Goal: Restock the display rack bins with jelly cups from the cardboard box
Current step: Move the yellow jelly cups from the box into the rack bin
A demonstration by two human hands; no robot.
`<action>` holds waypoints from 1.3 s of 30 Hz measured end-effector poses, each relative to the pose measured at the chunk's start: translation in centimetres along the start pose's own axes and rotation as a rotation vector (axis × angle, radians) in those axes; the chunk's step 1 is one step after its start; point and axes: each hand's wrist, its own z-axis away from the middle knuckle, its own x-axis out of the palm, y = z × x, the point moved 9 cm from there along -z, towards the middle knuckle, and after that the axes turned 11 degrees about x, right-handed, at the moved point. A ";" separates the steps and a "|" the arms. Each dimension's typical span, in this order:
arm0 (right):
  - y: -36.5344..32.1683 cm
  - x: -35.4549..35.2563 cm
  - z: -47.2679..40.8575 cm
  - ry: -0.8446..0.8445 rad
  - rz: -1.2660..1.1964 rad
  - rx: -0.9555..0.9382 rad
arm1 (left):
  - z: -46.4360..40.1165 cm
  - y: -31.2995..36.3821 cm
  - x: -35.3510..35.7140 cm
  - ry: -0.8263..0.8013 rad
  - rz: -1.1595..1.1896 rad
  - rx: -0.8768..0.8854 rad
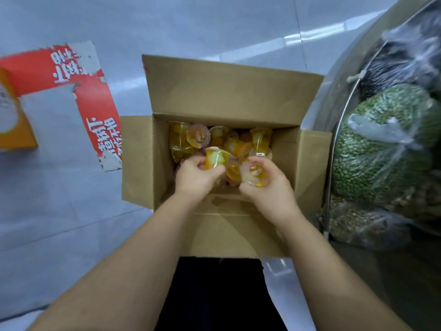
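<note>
Head view, looking down. Jelly cups (219, 142), yellow and pink, lie jumbled in the open cardboard box (214, 91) on the floor, heaped toward its far end. Left hand (195, 175) grasps a yellow cup (216, 158), fingers curled round it, cup lying tilted with its foil lid toward the far side. Right hand (265, 182) grasps a pink and yellow cup (253, 174), also on its side. Both hands are inside the box at its near end, side by side, about equally near the heap; the loose cups lie just beyond the fingertips, away from the person.

Rack (338, 96) stands at the right, metal rim touching or just beside the box flap; any lift goes up and right, so the right hand looks better placed. Visible bins hold bagged green beans (379, 144) and other dry goods; no jelly bin in view.

Floor (71, 199) pale grey tile, worn red sticker (95, 96) on the left, orange carton (16, 130) at the left edge.
</note>
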 end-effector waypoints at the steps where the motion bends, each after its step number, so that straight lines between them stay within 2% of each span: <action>1: -1.0 -1.0 1.9 0.000 -0.112 0.018 | 2.0 1.6 -0.9 -0.044 0.062 0.051; 3: -4.0 -3.7 6.6 0.022 -0.253 -0.011 | 6.4 5.6 -3.3 -0.103 0.181 0.129; 6: -9.8 -9.0 15.3 0.079 -0.320 -0.098 | 13.3 13.7 -7.9 -0.120 0.293 0.286; 12: -20.4 -22.2 33.0 0.160 -0.430 -0.287 | 27.9 34.8 -13.0 -0.288 0.289 0.637; 16: -22.6 -31.7 43.1 0.319 -0.540 -0.405 | 38.5 46.4 -13.0 -0.450 0.194 0.913; 20: -20.5 -39.2 51.8 0.519 -0.540 -0.474 | 48.4 53.2 -9.6 -0.641 0.200 1.116; 25: -14.1 -46.2 60.0 0.755 -0.555 -0.467 | 58.1 57.3 -2.6 -0.855 0.122 1.286; 30: -8.2 -51.4 64.2 0.938 -0.522 -0.371 | 62.8 60.4 2.6 -0.894 0.081 1.400; 33: -5.8 -53.9 64.5 1.044 -0.567 -0.294 | 63.7 62.7 5.2 -0.894 -0.042 1.485; 36: -5.0 -55.4 62.8 1.062 -0.551 -0.223 | 62.2 64.9 7.5 -0.888 -0.171 1.504; 39: -4.9 -56.4 60.3 1.062 -0.500 -0.130 | 60.3 66.7 9.5 -0.864 -0.417 1.627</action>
